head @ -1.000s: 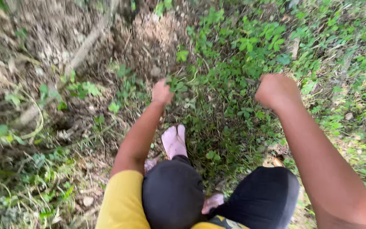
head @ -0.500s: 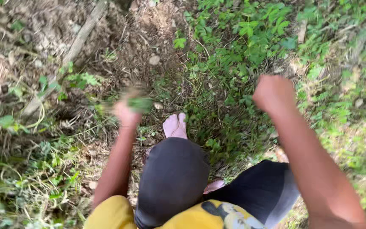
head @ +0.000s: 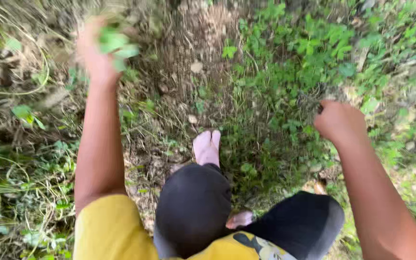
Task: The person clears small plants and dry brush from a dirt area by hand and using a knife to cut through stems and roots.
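Leaves (head: 114, 43) clutched in left hand (head: 95, 53).

Ground (head: 179, 72): bare soil with dry grass (head: 10, 58) at left. Green weeds (head: 304, 53) cover the right. Small stones (head: 196, 67) lie on the soil. A bare foot (head: 207, 147) rests centre.

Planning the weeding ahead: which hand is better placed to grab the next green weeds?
Probably the right hand: it sits low at the dense weeds, though its fist seems to grip some roots. The left hand is raised, full of leaves.
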